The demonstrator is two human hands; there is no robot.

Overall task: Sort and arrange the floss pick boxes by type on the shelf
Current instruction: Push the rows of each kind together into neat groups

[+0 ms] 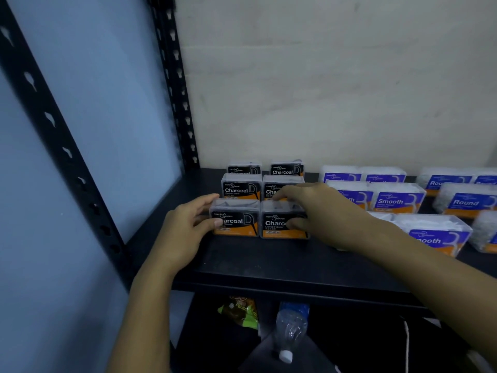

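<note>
Boxes of floss picks are sitting in rows on the black shelf, and I am seeing them grouped by label. Six Charcoal boxes are standing at the left in two columns of three, clear cases with dark contents showing through the lids. The front-left Charcoal box and the front-right Charcoal box are standing side by side nearest the shelf's front edge, with the others lined up behind them toward the wall. To their right, Smooth boxes are lying in their own rows, white picks packed under the clear tops. Further right, Round boxes are holding the same white fill, though the edge of the view is cutting some off. I am watching the left hand gripping the front-left Charcoal box, its fingers curling over the top left edge and its thumb pressing on the label face. The right hand, its arm lying across from the right, is clamping the front-right Charcoal box, fingers bent over the lid and thumb sitting on the front label. Both boxes are resting on the shelf, as far as I am able to tell. On the level below, a clear plastic bottle is lying with its white cap toward me, near a green packet.
</note>
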